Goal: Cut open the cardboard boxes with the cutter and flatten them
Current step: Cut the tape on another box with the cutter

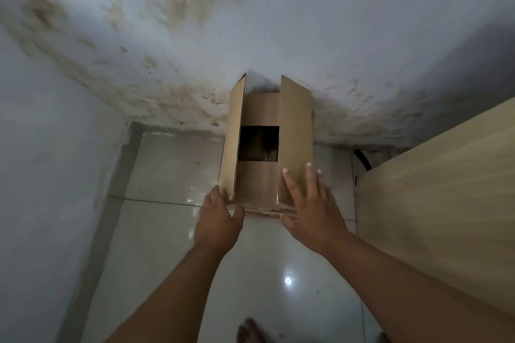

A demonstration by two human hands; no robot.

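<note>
Cardboard box (257, 184), brown with flaps up, stands on the white tile floor (167, 231) against the stained wall (278, 22). My right hand (312, 203) lies flat on its right flap, fingers straight. My left hand (218, 221) touches the left flap's corner; I cannot tell if it grips.

A stained wall (195, 22) meets glossy floor tiles (167, 231), with a pale wooden panel (446, 203) at right.
</note>
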